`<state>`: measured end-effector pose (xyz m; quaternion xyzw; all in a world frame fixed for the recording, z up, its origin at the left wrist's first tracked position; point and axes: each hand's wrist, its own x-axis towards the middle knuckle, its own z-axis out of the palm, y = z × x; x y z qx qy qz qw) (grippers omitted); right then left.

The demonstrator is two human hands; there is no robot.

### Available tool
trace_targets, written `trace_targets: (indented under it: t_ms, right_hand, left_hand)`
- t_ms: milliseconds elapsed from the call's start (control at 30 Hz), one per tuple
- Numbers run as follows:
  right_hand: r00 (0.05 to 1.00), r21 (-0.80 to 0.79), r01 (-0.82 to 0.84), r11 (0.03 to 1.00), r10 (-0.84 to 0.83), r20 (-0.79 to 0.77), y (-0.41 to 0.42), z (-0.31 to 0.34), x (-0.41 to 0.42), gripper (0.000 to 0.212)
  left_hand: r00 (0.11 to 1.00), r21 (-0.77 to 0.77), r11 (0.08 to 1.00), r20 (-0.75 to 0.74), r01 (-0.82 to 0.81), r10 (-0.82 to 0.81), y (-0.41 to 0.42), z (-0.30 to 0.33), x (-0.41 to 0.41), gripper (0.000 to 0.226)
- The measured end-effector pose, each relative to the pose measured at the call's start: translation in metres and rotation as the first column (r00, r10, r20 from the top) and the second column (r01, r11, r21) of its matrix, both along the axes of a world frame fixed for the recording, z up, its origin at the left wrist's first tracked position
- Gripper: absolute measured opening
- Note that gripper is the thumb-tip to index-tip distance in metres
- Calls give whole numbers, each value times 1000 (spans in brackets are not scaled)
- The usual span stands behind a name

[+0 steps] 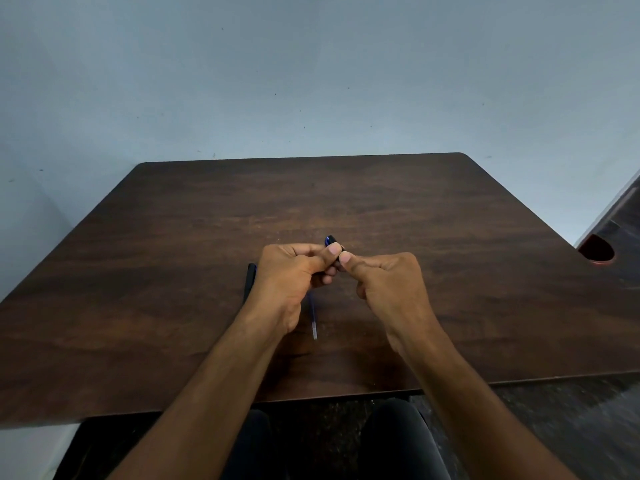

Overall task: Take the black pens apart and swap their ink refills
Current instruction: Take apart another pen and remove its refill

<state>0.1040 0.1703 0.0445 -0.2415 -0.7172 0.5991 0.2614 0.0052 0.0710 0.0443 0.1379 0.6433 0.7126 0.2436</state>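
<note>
Both hands meet over the middle of the dark wooden table (173,271). My left hand (291,278) and my right hand (384,282) each pinch a black pen (331,242), of which only a short dark tip with a blue glint shows above the thumbs. A thin ink refill (313,317), blue with a clear end, lies on the table below the hands, pointing toward me. A second black pen (249,280) lies on the table just left of my left hand, partly hidden by it.
The table's far edge meets a pale blue wall (311,81). At the far right stands another dark surface with a round reddish opening (596,249). My knees in dark trousers (398,441) show below the near table edge.
</note>
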Motion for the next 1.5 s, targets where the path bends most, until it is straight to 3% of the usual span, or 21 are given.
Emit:
trace_targets:
  t_ms: [167,467,567,1033,1300,1500]
  right_hand:
    - [999,0,-34,999,34,29,-1,1,1,17]
    - [966,-204,-67,977,114,233,6,13,6,31]
    - [964,-252,-67,965,128,234,10,15,8,24]
    - [965,-210,-144,967,184,186,24,6,14,28]
    - [959,-268,-128,955,188,214,32,6,24,28]
    - [959,-297,-96,950,168,228,39,8,30,28]
  left_hand:
    - [1000,6,1000,-14,-6,6,-2,2,-2,14]
    - [1000,-15,1000,-24,-19,19,-1,-1,-4,10]
    - [999,-8,1000,-32,-20,20,-1,-1,-5,13]
    - [998,-17,1000,-63,-1,0,2,4,-6,15]
    - [996,28,998,-72,-55,57,4,14,-23,17]
    - [995,-226,974,-89,33,-55,4,20,-35,26]
